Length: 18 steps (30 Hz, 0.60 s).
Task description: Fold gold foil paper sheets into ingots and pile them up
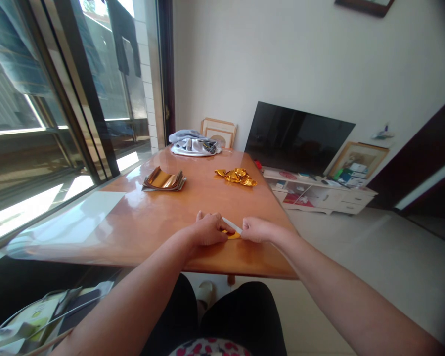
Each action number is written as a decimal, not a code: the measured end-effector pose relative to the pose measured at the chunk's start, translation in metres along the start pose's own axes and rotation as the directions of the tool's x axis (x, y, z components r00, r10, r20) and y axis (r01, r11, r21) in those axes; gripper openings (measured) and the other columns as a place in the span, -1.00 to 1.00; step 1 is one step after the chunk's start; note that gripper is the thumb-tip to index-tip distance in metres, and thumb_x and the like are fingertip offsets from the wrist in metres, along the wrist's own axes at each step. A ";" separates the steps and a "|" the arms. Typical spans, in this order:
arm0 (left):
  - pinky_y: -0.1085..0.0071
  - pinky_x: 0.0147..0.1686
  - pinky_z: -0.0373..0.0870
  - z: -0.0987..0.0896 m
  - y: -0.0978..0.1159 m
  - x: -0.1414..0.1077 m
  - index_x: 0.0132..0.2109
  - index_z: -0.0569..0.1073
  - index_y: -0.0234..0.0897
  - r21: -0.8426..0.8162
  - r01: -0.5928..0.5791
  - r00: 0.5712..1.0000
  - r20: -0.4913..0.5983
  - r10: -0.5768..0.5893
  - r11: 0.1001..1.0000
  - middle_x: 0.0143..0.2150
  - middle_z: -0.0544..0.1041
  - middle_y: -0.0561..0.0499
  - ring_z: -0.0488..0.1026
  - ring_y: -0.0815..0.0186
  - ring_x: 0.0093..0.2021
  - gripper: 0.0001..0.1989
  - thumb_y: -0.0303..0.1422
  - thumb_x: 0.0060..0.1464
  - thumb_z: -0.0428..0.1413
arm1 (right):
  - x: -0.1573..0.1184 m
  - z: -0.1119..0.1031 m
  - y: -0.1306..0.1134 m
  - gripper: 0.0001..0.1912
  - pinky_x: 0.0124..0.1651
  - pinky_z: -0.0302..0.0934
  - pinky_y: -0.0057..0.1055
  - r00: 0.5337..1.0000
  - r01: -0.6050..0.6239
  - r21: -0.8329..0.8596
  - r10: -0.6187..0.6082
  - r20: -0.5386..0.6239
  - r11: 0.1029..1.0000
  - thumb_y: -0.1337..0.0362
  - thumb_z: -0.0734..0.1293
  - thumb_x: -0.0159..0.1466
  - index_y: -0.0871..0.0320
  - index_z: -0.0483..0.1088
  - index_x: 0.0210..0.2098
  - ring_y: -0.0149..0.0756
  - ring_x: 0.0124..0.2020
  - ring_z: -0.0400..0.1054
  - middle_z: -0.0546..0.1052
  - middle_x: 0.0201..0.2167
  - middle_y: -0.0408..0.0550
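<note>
Near the front edge of the brown table (pixel 163 252), my left hand (pixel 210 229) presses on a small piece of gold foil paper (pixel 234 235), its fingers bent over it. My right hand (pixel 256 230) is closed at the right end of the same piece. A pale whitish strip (pixel 232 225) runs between the two hands, just behind the gold part. Farther back on the left lies a stack of shiny copper-gold sheets (pixel 164 179) with curled edges. Several gold foil pieces (pixel 237 176), twisted or folded, lie together at the back right.
A bundle of grey and white cloth (pixel 195 143) sits at the table's far end. White sheeting (pixel 85 222) covers the left side. Beyond the table stand a television (pixel 298 138) and a low white cabinet (pixel 322 197). Sliding glass doors are on the left.
</note>
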<state>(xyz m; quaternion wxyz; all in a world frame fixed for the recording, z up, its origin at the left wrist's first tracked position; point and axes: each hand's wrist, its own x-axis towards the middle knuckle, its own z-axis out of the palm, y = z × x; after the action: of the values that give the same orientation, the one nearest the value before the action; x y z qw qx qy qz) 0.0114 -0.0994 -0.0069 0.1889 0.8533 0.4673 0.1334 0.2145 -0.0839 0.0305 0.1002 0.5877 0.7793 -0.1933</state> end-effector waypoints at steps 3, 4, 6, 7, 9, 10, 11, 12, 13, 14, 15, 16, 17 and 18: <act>0.14 0.11 0.09 0.001 -0.002 0.001 -0.13 0.65 0.13 0.007 -0.010 1.000 0.004 0.010 1.000 -0.15 0.63 0.08 0.45 0.12 -0.09 -0.73 -0.27 0.09 0.10 | 0.001 0.002 -0.008 -0.75 -0.51 -0.07 -0.44 1.000 0.006 -0.008 -0.006 -0.013 1.000 0.08 0.40 0.08 0.15 0.44 -0.45 -0.38 -0.59 0.22 0.39 -0.60 -0.14; 0.14 0.11 0.09 0.002 -0.003 0.001 -0.12 0.65 0.14 0.003 -0.012 1.000 0.008 0.012 1.000 -0.16 0.64 0.09 0.45 0.12 -0.10 -0.72 -0.28 0.09 0.09 | 0.002 0.002 -0.010 -0.75 -0.51 -0.07 -0.45 1.000 0.013 -0.001 -0.013 -0.005 1.000 0.07 0.40 0.08 0.15 0.45 -0.44 -0.39 -0.59 0.22 0.40 -0.59 -0.14; 0.12 0.12 0.08 0.002 -0.003 0.001 -0.10 0.64 0.18 -0.007 -0.016 1.000 0.012 0.016 1.000 -0.17 0.64 0.12 0.46 0.12 -0.10 -0.69 -0.29 0.09 0.08 | 0.003 0.004 -0.015 -0.75 -0.52 -0.07 -0.45 0.999 0.030 0.023 -0.031 0.022 0.999 0.07 0.40 0.10 0.15 0.46 -0.44 -0.41 -0.59 0.23 0.43 -0.58 -0.15; 0.11 0.12 0.08 0.002 -0.003 0.001 -0.09 0.63 0.19 -0.010 -0.016 1.000 0.012 0.016 1.000 -0.17 0.65 0.12 0.46 0.11 -0.10 -0.67 -0.30 0.09 0.08 | 0.003 0.004 -0.016 -0.76 -0.53 -0.07 -0.46 0.999 0.036 0.038 -0.037 0.035 0.999 0.08 0.39 0.11 0.15 0.46 -0.44 -0.41 -0.59 0.23 0.44 -0.57 -0.15; 0.06 0.14 0.05 0.001 -0.003 0.000 -0.08 0.63 0.20 -0.011 -0.010 1.000 0.011 0.010 1.000 -0.15 0.65 0.13 0.45 0.10 -0.08 -0.66 -0.32 0.08 0.08 | 0.003 0.005 -0.018 -0.78 -0.54 -0.08 -0.47 0.998 0.040 0.069 -0.044 0.055 0.997 0.11 0.38 0.14 0.16 0.46 -0.44 -0.43 -0.59 0.22 0.45 -0.56 -0.16; 0.05 0.14 0.04 0.000 -0.002 -0.001 -0.09 0.63 0.19 -0.012 -0.007 1.000 0.012 0.007 1.000 -0.14 0.65 0.12 0.45 0.10 -0.07 -0.66 -0.33 0.08 0.08 | 0.003 0.006 -0.018 -0.79 -0.54 -0.09 -0.47 0.997 0.039 0.084 -0.044 0.061 0.996 0.12 0.38 0.14 0.16 0.46 -0.44 -0.44 -0.60 0.22 0.45 -0.56 -0.17; 0.03 0.15 0.02 0.000 -0.002 -0.001 -0.09 0.63 0.18 -0.013 -0.006 1.000 0.013 0.006 1.000 -0.14 0.66 0.12 0.45 0.10 -0.07 -0.66 -0.33 0.08 0.08 | 0.003 0.006 -0.018 -0.79 -0.54 -0.09 -0.47 0.997 0.036 0.098 -0.043 0.065 0.995 0.13 0.38 0.14 0.16 0.46 -0.44 -0.45 -0.60 0.21 0.44 -0.57 -0.18; 0.01 0.16 0.00 -0.001 -0.001 -0.002 -0.10 0.63 0.19 -0.016 -0.007 1.000 0.014 0.007 1.000 -0.14 0.66 0.12 0.45 0.11 -0.08 -0.66 -0.33 0.08 0.07 | 0.002 0.006 -0.018 -0.79 -0.54 -0.10 -0.48 0.997 0.032 0.112 -0.039 0.067 0.993 0.13 0.38 0.13 0.16 0.45 -0.45 -0.45 -0.60 0.21 0.43 -0.58 -0.18; 0.00 0.16 -0.01 -0.002 0.000 -0.003 -0.10 0.63 0.19 -0.020 -0.009 1.000 0.015 0.010 1.000 -0.15 0.66 0.13 0.45 0.11 -0.08 -0.66 -0.33 0.09 0.07 | 0.002 0.006 -0.017 -0.79 -0.54 -0.09 -0.48 0.997 0.027 0.125 -0.035 0.067 0.992 0.13 0.39 0.12 0.17 0.45 -0.45 -0.45 -0.60 0.21 0.41 -0.60 -0.19; 0.00 0.17 -0.03 -0.002 0.001 -0.004 -0.09 0.63 0.20 -0.026 -0.012 1.000 0.014 0.013 1.000 -0.15 0.66 0.13 0.46 0.12 -0.09 -0.66 -0.32 0.09 0.07 | 0.002 0.006 -0.017 -0.79 -0.53 -0.09 -0.49 0.997 0.022 0.138 -0.031 0.065 0.990 0.13 0.41 0.11 0.17 0.44 -0.45 -0.45 -0.60 0.21 0.40 -0.61 -0.20; 0.00 0.17 -0.03 -0.003 0.002 -0.005 -0.08 0.62 0.20 -0.031 -0.017 1.000 0.013 0.017 0.999 -0.15 0.66 0.13 0.46 0.12 -0.09 -0.67 -0.31 0.10 0.07 | 0.001 0.006 -0.017 -0.78 -0.53 -0.08 -0.50 0.998 0.017 0.151 -0.026 0.060 0.988 0.13 0.42 0.10 0.17 0.44 -0.46 -0.45 -0.59 0.21 0.39 -0.62 -0.21; 0.01 0.17 -0.04 -0.003 0.002 -0.006 -0.07 0.62 0.21 -0.036 -0.023 1.000 0.012 0.023 0.999 -0.13 0.66 0.12 0.45 0.12 -0.08 -0.68 -0.30 0.11 0.07 | 0.000 0.006 -0.018 -0.77 -0.52 -0.07 -0.50 0.998 0.013 0.164 -0.022 0.052 0.986 0.13 0.43 0.09 0.18 0.43 -0.46 -0.45 -0.59 0.21 0.39 -0.62 -0.21; 0.02 0.18 -0.04 -0.003 0.003 -0.007 -0.06 0.61 0.21 -0.037 -0.029 1.000 0.007 0.029 0.999 -0.11 0.65 0.12 0.45 0.12 -0.06 -0.68 -0.28 0.13 0.07 | 0.000 0.006 -0.018 -0.77 -0.52 -0.07 -0.51 0.999 0.010 0.178 -0.018 0.042 0.984 0.13 0.43 0.08 0.18 0.43 -0.46 -0.45 -0.58 0.21 0.38 -0.62 -0.22; 0.03 0.18 -0.04 -0.002 0.003 -0.008 -0.04 0.60 0.21 -0.032 -0.033 0.999 -0.001 0.033 0.999 -0.08 0.64 0.11 0.44 0.11 -0.03 -0.68 -0.27 0.14 0.06 | -0.001 0.006 -0.018 -0.76 -0.51 -0.07 -0.51 0.999 0.007 0.191 -0.013 0.031 0.982 0.13 0.44 0.07 0.18 0.42 -0.46 -0.45 -0.58 0.20 0.37 -0.63 -0.22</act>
<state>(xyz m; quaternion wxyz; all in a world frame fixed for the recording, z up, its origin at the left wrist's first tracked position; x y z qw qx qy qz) 0.0086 -0.1069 -0.0040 0.2001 0.8577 0.4512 0.1441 0.1971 -0.0919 0.0287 0.0548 0.5876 0.7583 -0.2769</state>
